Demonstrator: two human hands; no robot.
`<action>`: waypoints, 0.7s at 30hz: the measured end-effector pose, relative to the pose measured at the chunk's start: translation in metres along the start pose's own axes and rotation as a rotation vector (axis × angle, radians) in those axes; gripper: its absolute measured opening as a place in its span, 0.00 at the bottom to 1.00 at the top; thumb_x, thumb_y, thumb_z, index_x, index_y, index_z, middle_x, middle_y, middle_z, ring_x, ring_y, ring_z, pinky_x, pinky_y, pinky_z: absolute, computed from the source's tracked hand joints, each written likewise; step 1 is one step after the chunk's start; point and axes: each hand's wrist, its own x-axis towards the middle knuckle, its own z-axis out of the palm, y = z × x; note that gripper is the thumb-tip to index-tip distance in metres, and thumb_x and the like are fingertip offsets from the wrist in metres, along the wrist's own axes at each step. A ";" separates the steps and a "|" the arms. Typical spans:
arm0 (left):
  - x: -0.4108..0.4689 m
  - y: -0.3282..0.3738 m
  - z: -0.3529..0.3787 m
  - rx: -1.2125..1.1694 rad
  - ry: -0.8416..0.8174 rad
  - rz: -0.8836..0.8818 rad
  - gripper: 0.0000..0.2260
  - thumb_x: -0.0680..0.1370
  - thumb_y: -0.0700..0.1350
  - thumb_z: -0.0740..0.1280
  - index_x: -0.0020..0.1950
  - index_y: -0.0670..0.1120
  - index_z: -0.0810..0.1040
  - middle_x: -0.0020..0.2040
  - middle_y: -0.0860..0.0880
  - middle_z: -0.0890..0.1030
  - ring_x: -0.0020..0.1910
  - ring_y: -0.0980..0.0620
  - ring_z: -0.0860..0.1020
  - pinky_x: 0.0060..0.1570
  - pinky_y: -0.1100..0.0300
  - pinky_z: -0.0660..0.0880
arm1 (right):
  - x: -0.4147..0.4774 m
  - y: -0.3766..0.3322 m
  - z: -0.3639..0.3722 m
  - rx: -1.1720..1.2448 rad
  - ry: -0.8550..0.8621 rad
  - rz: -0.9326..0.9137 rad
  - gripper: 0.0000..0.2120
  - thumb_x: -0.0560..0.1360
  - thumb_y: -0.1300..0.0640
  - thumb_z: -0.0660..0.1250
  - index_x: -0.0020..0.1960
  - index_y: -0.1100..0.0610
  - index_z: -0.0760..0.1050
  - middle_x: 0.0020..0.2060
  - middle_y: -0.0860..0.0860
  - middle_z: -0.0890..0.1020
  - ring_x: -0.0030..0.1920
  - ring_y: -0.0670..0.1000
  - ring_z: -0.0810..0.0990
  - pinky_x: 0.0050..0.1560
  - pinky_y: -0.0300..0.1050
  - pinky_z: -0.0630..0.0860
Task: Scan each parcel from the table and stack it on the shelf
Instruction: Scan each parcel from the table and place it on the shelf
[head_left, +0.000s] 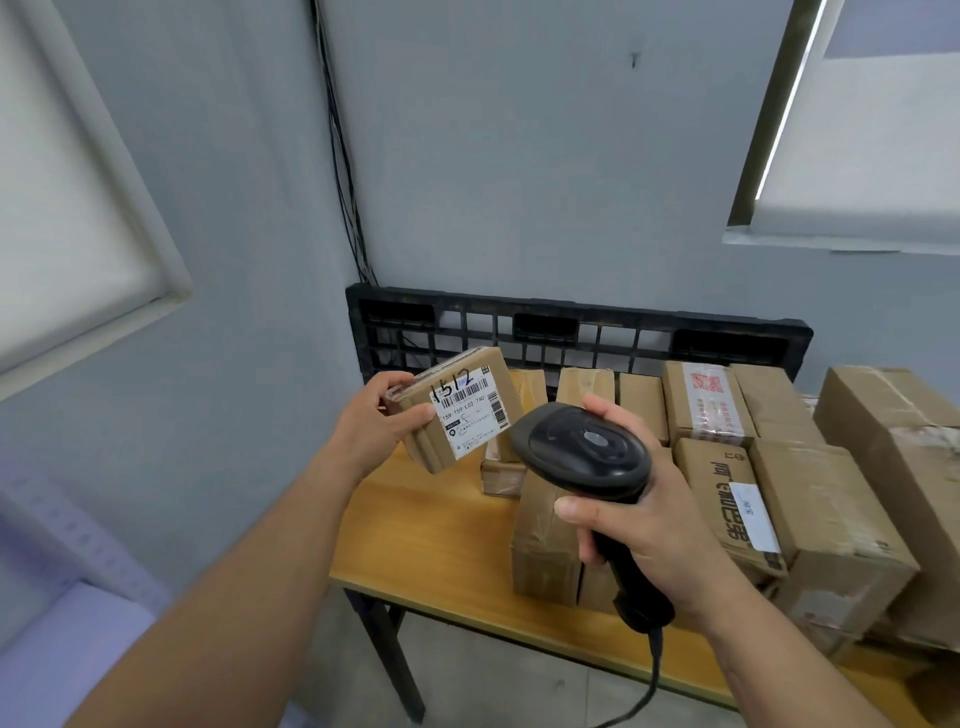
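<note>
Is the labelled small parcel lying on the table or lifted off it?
Lifted: the left hand grips the small parcel, tilted, clear of the table, beside the scanner.

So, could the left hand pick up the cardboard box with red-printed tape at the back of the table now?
Probably not yet: the left hand already holds the small labelled cardboard parcel, so its grip is taken.

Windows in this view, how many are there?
2. The left window is on the left wall; the right window is at upper right. Others may be outside the frame.
</note>
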 end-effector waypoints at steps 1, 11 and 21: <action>-0.003 0.003 0.001 -0.034 0.019 -0.002 0.17 0.75 0.44 0.71 0.61 0.54 0.71 0.53 0.52 0.76 0.52 0.52 0.76 0.52 0.54 0.76 | 0.000 0.000 -0.001 0.000 -0.005 -0.001 0.41 0.64 0.63 0.76 0.70 0.39 0.66 0.38 0.52 0.83 0.26 0.57 0.77 0.29 0.45 0.77; -0.063 0.024 -0.034 -0.211 0.324 -0.054 0.20 0.76 0.43 0.68 0.66 0.52 0.69 0.51 0.52 0.76 0.48 0.53 0.76 0.44 0.60 0.76 | 0.011 -0.014 0.012 0.012 -0.192 -0.088 0.42 0.64 0.58 0.81 0.70 0.37 0.65 0.56 0.55 0.79 0.30 0.59 0.79 0.31 0.50 0.79; -0.146 0.040 -0.149 -0.217 0.819 -0.006 0.21 0.72 0.50 0.71 0.64 0.53 0.71 0.56 0.49 0.78 0.51 0.53 0.78 0.47 0.55 0.79 | 0.035 -0.044 0.111 0.123 -0.488 -0.172 0.41 0.64 0.66 0.74 0.70 0.41 0.65 0.44 0.57 0.83 0.28 0.58 0.77 0.29 0.50 0.76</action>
